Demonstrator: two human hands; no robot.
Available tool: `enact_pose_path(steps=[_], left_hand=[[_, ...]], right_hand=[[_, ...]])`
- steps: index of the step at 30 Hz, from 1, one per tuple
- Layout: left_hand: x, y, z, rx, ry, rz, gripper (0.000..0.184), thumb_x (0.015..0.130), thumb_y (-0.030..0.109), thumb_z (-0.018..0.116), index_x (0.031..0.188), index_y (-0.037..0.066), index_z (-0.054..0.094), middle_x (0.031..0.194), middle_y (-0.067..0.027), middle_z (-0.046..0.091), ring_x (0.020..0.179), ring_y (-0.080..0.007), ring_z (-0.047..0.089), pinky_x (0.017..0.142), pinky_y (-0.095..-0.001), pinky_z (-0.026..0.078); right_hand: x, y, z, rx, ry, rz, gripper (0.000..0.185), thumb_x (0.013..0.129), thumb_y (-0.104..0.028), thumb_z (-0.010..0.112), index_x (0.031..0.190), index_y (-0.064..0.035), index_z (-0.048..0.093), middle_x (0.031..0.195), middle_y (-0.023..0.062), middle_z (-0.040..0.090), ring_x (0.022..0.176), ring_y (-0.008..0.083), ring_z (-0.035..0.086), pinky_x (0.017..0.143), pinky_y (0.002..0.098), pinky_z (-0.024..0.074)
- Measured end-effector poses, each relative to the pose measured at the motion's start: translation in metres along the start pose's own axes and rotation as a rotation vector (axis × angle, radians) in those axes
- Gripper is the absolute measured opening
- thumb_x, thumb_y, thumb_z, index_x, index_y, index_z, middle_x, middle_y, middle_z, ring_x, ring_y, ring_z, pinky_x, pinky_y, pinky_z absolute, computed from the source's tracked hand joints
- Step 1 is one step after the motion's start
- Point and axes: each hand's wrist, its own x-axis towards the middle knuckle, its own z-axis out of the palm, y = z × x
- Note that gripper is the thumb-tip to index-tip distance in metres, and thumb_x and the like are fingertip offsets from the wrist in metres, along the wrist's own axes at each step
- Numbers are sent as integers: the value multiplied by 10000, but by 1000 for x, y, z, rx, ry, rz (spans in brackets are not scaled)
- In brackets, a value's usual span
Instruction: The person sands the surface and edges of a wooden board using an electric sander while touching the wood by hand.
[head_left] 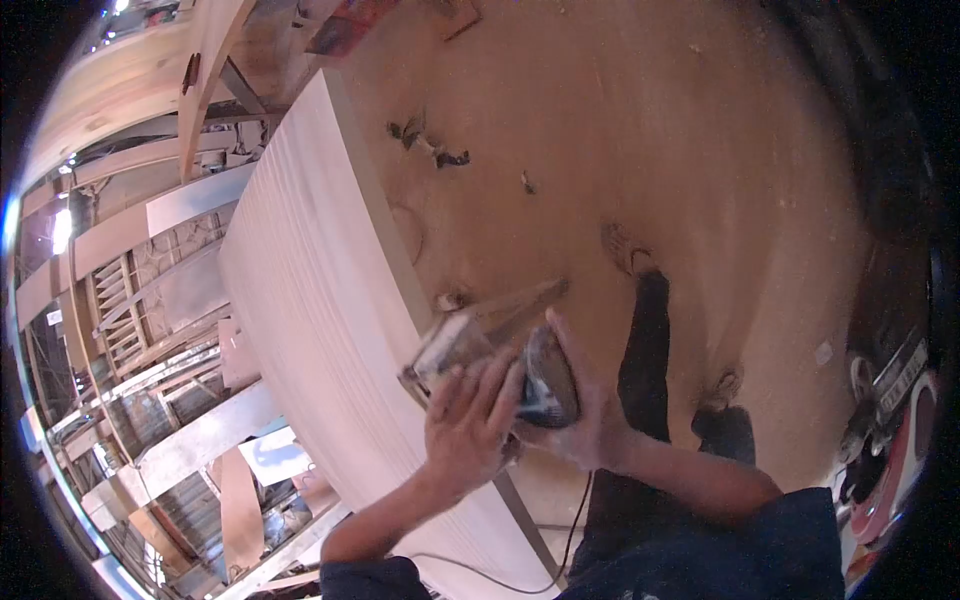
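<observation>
Both of my hands are on a corded power tool that looks like a sander (548,378), with a dark rounded body and a pale boxy end, partly smeared by motion. My left hand (472,420) lies over the boxy part, fingers bent around it. Around the dark body my right hand (585,400) is closed, thumb pointing up. The tool is tilted above the near long edge of a thick pale wooden board (320,240). Whether it touches the board I cannot tell. A thin cord (572,540) curves below the hands. Parts of the tool are hidden by my fingers.
The brown floor (720,130) is dusty, with dark scraps (430,145) lying on it. My feet stand right of the board. At the right edge is a red and white machine (900,460). Wooden planks and frames (190,430) fill the left side.
</observation>
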Motion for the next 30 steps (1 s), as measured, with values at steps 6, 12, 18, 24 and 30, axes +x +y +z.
enact_pose_path(steps=[6,12,18,24,30], left_hand=[[150,-120,-51,124,189,27,799,644,277,819,1366,83,535,1308,-98,604,1267,-263,546,1166,-475,251],[278,-221,-100,167,496,205,932,593,386,896,1405,115,527,1148,-149,693,1199,-377,575,1100,-517,334],[266,-210,-108,160,427,128,905,589,396,904,1351,73,538,1188,-156,684,1232,-352,565,1106,-524,312],[164,-125,-63,194,325,61,740,586,273,888,1231,99,567,1130,-110,681,1175,-310,607,1121,-475,331],[37,-25,-12,62,222,14,783,569,250,899,1259,102,559,1186,-108,672,1212,-299,598,1137,-470,330]], right_hand=[[196,-39,-25,85,158,-277,1165,673,-185,918,1597,-86,216,1409,204,556,1302,329,556,1071,415,462],[347,-90,-63,370,-9,-304,916,785,-167,847,1532,-57,327,1070,47,637,901,141,625,778,300,537],[339,-102,-62,205,4,-384,885,785,-137,842,1507,-28,342,1008,67,636,846,147,630,716,290,543],[209,-44,-26,20,164,-257,952,779,-180,866,1538,-53,304,800,34,640,619,121,635,540,277,523],[48,-6,5,97,93,-138,1100,728,-248,888,1573,-46,213,1158,171,621,1037,251,625,911,359,497]])
